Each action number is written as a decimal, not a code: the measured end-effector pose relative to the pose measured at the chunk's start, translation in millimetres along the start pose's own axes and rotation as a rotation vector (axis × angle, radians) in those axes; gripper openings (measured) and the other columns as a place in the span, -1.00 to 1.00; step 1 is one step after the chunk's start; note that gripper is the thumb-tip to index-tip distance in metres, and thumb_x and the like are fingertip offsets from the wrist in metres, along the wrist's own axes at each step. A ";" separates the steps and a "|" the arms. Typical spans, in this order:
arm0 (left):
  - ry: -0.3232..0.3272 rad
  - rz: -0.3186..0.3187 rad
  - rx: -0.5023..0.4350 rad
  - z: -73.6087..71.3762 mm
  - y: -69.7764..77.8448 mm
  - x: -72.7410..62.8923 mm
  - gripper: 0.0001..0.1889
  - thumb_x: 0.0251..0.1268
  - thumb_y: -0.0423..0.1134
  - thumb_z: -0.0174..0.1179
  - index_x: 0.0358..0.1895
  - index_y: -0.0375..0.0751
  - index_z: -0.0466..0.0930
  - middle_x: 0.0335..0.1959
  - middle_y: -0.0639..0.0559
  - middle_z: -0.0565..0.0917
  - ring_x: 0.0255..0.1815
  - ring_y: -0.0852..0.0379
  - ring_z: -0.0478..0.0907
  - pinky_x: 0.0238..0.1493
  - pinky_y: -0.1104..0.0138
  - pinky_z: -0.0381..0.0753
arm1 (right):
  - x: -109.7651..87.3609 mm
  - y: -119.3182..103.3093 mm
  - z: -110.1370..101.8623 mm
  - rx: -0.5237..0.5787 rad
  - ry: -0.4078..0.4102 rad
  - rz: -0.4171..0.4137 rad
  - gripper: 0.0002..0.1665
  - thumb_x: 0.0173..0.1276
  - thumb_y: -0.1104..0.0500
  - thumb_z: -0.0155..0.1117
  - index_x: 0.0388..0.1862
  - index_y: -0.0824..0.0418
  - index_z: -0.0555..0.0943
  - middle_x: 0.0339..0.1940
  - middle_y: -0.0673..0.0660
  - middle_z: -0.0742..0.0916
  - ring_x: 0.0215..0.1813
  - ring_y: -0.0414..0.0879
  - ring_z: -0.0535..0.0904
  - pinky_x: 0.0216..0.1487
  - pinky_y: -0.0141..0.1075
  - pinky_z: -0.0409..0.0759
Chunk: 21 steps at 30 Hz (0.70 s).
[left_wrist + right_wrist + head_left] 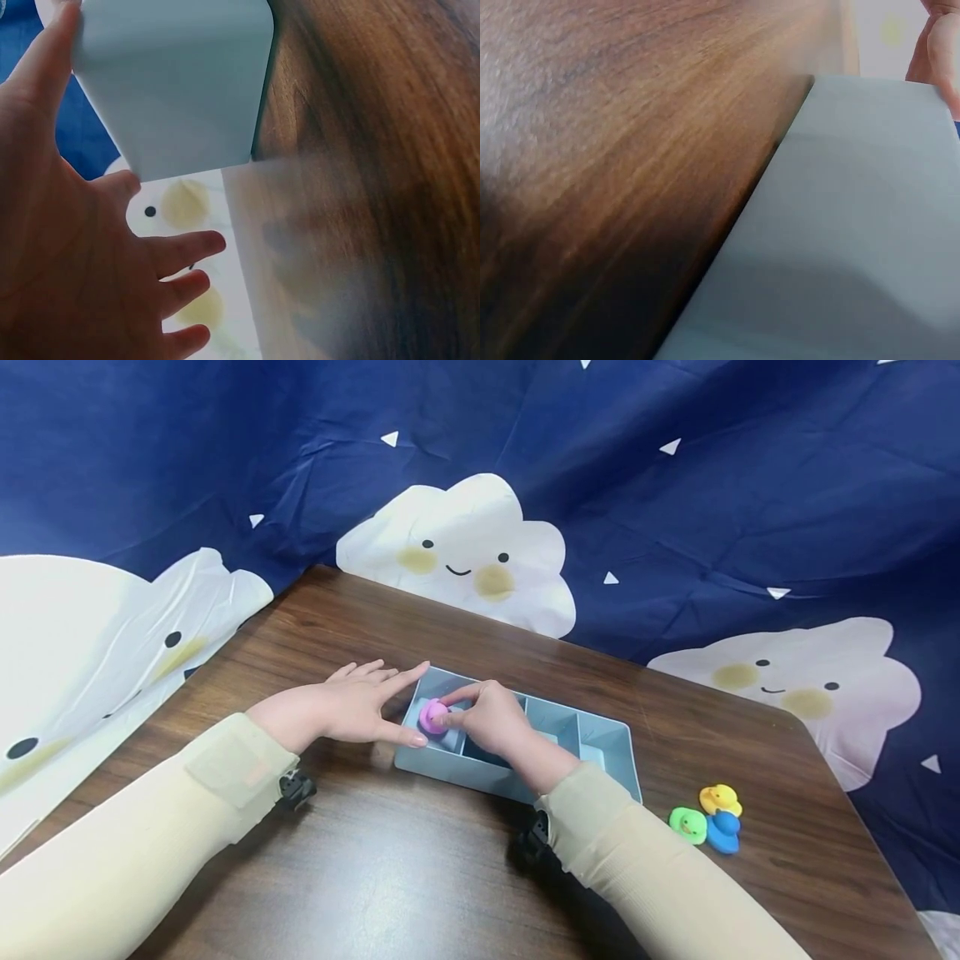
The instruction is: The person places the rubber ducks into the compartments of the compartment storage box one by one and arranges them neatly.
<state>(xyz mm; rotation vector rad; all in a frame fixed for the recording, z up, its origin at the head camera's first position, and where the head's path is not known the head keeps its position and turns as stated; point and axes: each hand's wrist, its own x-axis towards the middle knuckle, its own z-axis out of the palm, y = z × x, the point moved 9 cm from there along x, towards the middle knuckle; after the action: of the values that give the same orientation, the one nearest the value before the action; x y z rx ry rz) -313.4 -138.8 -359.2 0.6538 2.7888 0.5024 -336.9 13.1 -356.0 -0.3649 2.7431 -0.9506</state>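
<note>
A pink toy duck (433,717) is in the leftmost compartment of a light blue divided box (457,768). My right hand (493,718) reaches over the box and pinches the duck between thumb and fingers. Spread fingers of my left hand (356,706) lie at the box's left end, thumb and index at its two corners. From the left wrist, that hand (90,247) appears beside the box's end wall (176,82). The right wrist view has the box's long side wall (855,210) and part of the left hand (936,45); the right hand is out of that view.
Right of the box, a yellow duck (722,799), a green duck (687,825) and a blue duck (723,832) sit close together on the brown wooden table (337,860). A dark blue cloth (615,468) with cloud prints hangs behind the table.
</note>
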 end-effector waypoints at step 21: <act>-0.007 -0.011 -0.006 1.5 -2.4 0.6 0.20 -0.05 0.65 0.04 0.62 0.22 -0.24 0.53 -0.21 0.17 0.55 -0.32 -0.16 0.43 -0.22 -0.26 | 1.1 1.1 3.3 -0.044 -0.003 0.038 -0.67 0.15 0.03 0.56 -0.09 0.05 0.80 -0.15 0.04 0.68 -0.13 -0.05 0.50 -0.33 -0.21 0.56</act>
<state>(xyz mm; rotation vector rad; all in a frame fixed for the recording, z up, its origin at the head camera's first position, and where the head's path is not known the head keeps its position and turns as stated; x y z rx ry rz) -314.4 -140.1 -361.5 0.6379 2.7818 0.5050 -337.2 11.7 -359.3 -0.3202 2.7621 -0.8806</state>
